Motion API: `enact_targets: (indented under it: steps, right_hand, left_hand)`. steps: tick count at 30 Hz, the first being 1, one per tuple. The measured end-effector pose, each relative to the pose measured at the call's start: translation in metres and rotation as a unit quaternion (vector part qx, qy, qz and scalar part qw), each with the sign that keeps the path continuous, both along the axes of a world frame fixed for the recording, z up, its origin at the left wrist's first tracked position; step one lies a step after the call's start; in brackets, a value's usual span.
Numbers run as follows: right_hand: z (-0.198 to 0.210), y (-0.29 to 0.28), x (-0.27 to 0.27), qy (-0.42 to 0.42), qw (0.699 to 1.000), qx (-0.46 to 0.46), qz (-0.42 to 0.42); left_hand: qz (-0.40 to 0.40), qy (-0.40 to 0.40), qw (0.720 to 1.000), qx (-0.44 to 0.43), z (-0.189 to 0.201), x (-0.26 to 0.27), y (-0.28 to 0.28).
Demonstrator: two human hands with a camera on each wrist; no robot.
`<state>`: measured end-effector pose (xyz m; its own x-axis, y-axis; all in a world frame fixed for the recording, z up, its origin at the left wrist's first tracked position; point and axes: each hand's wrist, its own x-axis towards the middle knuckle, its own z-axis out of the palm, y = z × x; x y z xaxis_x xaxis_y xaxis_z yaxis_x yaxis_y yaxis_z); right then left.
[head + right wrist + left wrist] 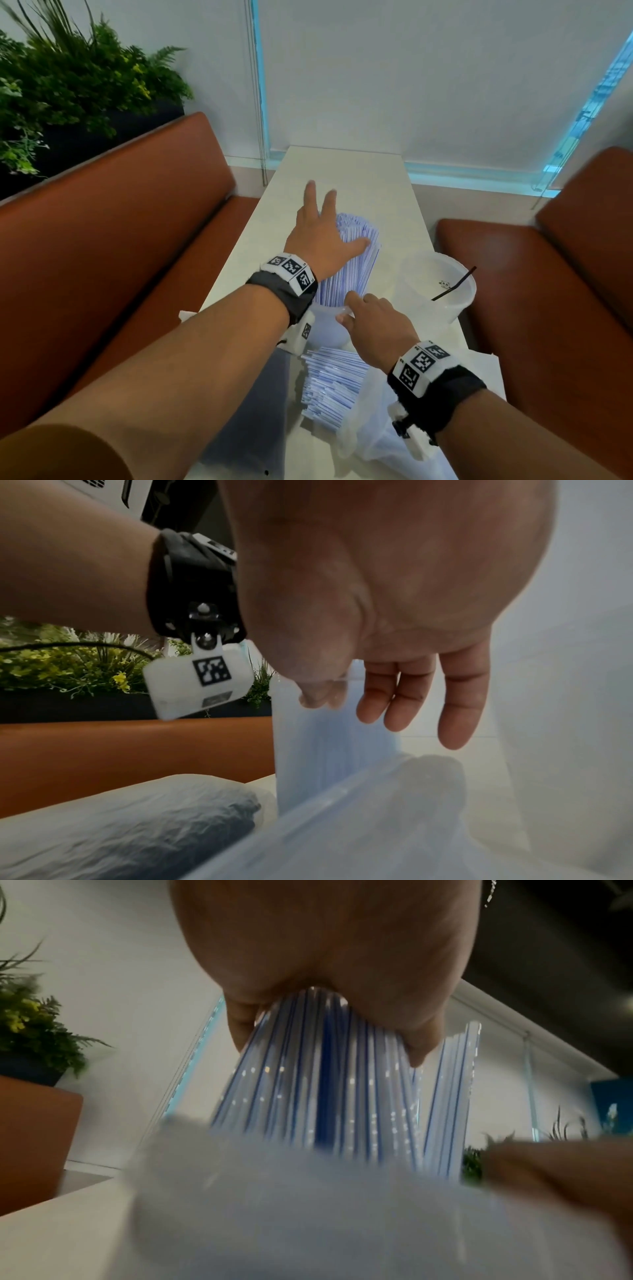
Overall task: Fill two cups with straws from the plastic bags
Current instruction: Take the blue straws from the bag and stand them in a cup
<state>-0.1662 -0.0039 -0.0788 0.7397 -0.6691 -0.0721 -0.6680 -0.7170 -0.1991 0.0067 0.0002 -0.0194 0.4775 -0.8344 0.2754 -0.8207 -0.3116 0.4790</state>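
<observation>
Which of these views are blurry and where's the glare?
Head view: sharp, slight smear on left hand fingers; cyan glow edges the blind. Left wrist view: near cup badly blurred, small highlights on straws. Right wrist view: plastic bag foreground hazy.

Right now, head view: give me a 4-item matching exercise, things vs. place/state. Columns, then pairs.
1. left hand
2. right hand
3. second cup
4. plastic bag

A. holds a single black straw
B. pinches the rim of the straw-filled cup
C. lies nearest the camera, striped straws spilling out
D. flat against the striped straw bundle

Pairs: 1-D, 2-B, 3-A, 4-C
</observation>
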Motion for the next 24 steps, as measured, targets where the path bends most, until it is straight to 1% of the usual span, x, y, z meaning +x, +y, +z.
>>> enact_targets:
  steps: [4,7,9,11,12,14,16,17,18,19,21,23,24]
  right_hand:
    - [0.001,-0.001,-0.001,0.007,1.0,0.01,0.004]
    - [0.002,-0.002,-0.001,0.009,1.0,0.012,0.005]
    - [0.003,-0.002,-0.002,0.012,1.0,0.014,0.007]
    - [0.006,0.0,-0.004,0.007,1.0,0.009,0.014]
    - [0.006,0.0,-0.007,-0.007,1.0,0.0,0.017]
    - [0.009,0.006,-0.014,-0.078,0.996,-0.034,0.011]
    - [0.008,0.01,-0.024,-0.147,0.987,-0.066,-0.023]
    - [0.006,0.011,-0.029,-0.155,0.984,-0.07,-0.052]
    - [0.004,0.011,-0.033,-0.139,0.985,-0.058,-0.083]
    - [0.0,0.01,-0.037,-0.1,0.988,-0.036,-0.113]
    - [-0.007,0.008,-0.042,0.002,0.986,0.006,-0.164]
    - [-0.015,0.006,-0.042,0.068,0.98,0.041,-0.184]
    - [-0.018,0.005,-0.041,0.083,0.978,0.059,-0.183]
  left_hand:
    - [0.005,-0.043,0.997,0.06,0.002,0.0,0.003]
    - [-0.017,-0.057,0.995,0.083,0.009,0.0,0.006]
    - [-0.038,-0.034,0.992,0.111,0.017,0.002,0.009]
    - [-0.051,0.007,0.994,0.101,0.029,0.003,0.015]
    - [-0.054,0.029,0.995,0.082,0.034,0.004,0.019]
    - [-0.059,0.057,0.996,0.046,0.041,0.006,0.029]
    - [-0.066,0.078,0.995,0.01,0.044,0.008,0.044]
    - [-0.069,0.087,0.994,-0.01,0.047,0.009,0.051]
    - [-0.069,0.093,0.993,-0.035,0.049,0.009,0.057]
    - [-0.066,0.094,0.991,-0.067,0.05,0.009,0.064]
    - [-0.053,0.073,0.983,-0.162,0.051,0.002,0.079]
    - [-0.064,0.032,0.962,-0.265,0.047,-0.012,0.096]
    - [-0.089,0.021,0.953,-0.29,0.043,-0.021,0.105]
